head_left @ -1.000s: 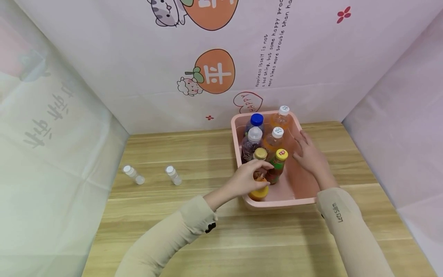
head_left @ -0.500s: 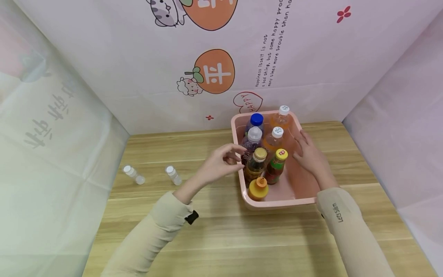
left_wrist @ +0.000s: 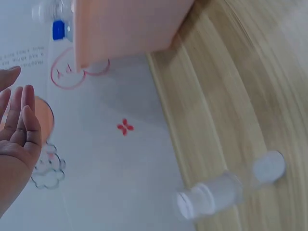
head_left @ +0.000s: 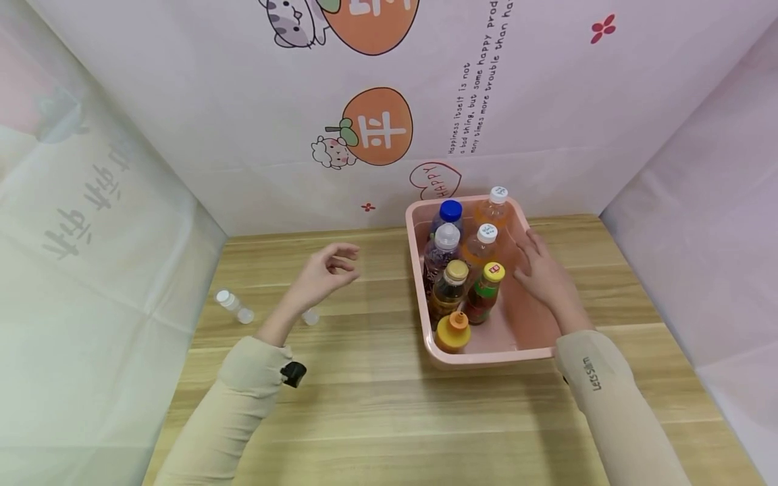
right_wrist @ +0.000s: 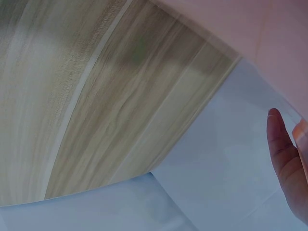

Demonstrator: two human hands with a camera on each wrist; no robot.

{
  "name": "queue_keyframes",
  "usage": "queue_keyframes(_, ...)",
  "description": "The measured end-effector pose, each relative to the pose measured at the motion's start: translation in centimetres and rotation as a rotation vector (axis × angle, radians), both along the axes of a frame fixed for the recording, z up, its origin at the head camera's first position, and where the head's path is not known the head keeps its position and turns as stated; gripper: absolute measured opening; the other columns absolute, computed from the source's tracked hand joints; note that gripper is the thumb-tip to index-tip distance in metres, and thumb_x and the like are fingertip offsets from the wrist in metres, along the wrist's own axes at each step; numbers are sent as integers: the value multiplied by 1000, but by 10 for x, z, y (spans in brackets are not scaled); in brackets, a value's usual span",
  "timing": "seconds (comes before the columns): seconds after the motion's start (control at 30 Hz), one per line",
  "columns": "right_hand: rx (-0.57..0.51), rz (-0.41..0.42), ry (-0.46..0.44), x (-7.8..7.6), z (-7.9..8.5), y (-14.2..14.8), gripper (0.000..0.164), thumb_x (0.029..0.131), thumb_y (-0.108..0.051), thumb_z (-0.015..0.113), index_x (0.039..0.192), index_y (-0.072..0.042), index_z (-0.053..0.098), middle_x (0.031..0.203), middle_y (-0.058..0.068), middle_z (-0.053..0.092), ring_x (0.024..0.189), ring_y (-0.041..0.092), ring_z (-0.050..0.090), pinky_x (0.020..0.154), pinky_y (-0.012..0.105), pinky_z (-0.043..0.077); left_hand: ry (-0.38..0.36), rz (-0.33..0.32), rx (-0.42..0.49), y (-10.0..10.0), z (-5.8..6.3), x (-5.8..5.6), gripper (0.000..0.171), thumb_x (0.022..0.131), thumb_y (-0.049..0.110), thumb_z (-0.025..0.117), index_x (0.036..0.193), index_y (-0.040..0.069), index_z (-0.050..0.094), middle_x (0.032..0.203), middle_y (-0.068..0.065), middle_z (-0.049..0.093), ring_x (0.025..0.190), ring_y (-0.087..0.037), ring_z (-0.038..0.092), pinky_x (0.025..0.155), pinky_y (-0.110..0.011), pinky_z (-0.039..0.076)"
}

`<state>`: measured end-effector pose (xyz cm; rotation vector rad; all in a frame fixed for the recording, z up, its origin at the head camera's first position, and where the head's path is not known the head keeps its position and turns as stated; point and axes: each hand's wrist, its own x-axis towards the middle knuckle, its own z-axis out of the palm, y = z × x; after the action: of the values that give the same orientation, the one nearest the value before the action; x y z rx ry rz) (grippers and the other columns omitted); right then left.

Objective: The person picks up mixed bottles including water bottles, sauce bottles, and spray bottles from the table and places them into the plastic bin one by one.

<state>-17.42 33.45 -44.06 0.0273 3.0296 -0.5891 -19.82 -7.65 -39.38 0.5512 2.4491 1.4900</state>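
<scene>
My left hand (head_left: 325, 275) is over the left part of the table, fingers loosely bent, holding nothing. Beneath it, a small clear bottle (head_left: 310, 316) is mostly hidden in the head view; a similar white-capped one (head_left: 234, 306) is farther left. The left wrist view shows a small clear bottle (left_wrist: 224, 191) and the hand (left_wrist: 20, 132) at the left edge. A pink plastic bin (head_left: 486, 356) holds several bottles, among them a yellow squeeze bottle (head_left: 452, 334) and a gold-capped dark bottle (head_left: 448, 295). My right hand (head_left: 550, 283) rests over its right rim, fingers fairly straight.
Also in the bin are a yellow-capped bottle (head_left: 484, 293), white-capped orange drink bottles (head_left: 479, 253), a blue-capped bottle (head_left: 450, 214) and a clear-capped dark bottle (head_left: 442, 260). Printed cloth (head_left: 273, 169) surrounds the wooden table (head_left: 365, 412) at the back and sides.
My left hand has moved left, away from over the squeeze bottle and out of the bin, now overlapping the nearer small bottle. The right hand stays at the rim.
</scene>
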Motion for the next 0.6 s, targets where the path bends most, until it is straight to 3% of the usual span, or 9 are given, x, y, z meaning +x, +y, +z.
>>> queue_keyframes(0.17,3,3,0,1,0,-1,63,93,-18,52,148,-1,27,159,22,6,131,55,33,92,65,43,-45,61,-1,-26,-10,-6,45,89,6,63,133,6,51,128,-19,55,112,-33,59,88,-34,54)
queue_keyframes(0.4,1,-1,1,1,1,-1,62,93,-18,51,147,0,28,159,23,6,130,55,34,91,65,44,-99,130,-11,-57,-24,-12,48,91,7,61,137,5,46,132,-20,52,116,-34,55,82,-21,52)
queue_keyframes(0.6,5,0,5,1,1,-1,62,92,-17,52,147,1,28,159,23,7,133,54,31,94,65,42,-117,152,-28,-73,-35,-10,52,92,9,61,140,4,42,135,-23,49,119,-36,51,89,-29,50)
